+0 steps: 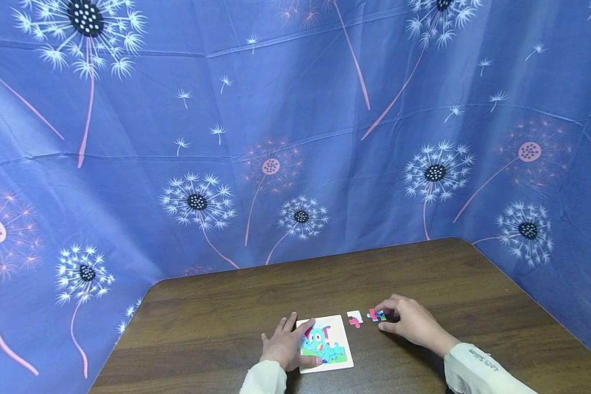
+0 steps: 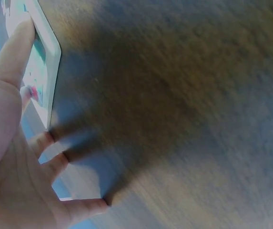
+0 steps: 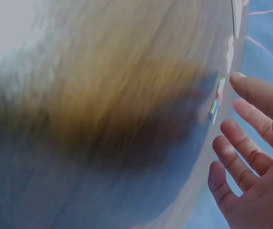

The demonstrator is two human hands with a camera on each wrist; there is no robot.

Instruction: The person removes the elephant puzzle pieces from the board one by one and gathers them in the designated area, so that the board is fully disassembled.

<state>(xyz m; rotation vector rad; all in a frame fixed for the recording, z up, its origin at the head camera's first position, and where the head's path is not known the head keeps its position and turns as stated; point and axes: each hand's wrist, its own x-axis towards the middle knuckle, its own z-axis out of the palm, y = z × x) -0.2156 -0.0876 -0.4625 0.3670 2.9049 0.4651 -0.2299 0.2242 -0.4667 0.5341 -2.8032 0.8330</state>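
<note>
My left hand (image 1: 288, 345) rests on a square jigsaw puzzle board (image 1: 336, 322) with its fingers spread. Its thumb lies across the front of the board, which shows a blue cartoon elephant. In the left wrist view, the thumb (image 2: 19, 50) is flat on the board and other fingertips reach down beside its edge. My right hand (image 1: 413, 324) hovers over a pink-and-blue puzzle piece (image 1: 374, 316), fingers loosely bent, index fingertip right at its edge. In the right wrist view the fingers (image 3: 241, 143) stand apart, beside the piece (image 3: 217, 102).
A white-and-pink puzzle piece (image 1: 354, 318) lies between the board and the right hand's piece. Everything stands on a dark wooden table (image 1: 216, 312). A blue curtain with dandelions (image 1: 325, 137) hangs behind and along the table's sides.
</note>
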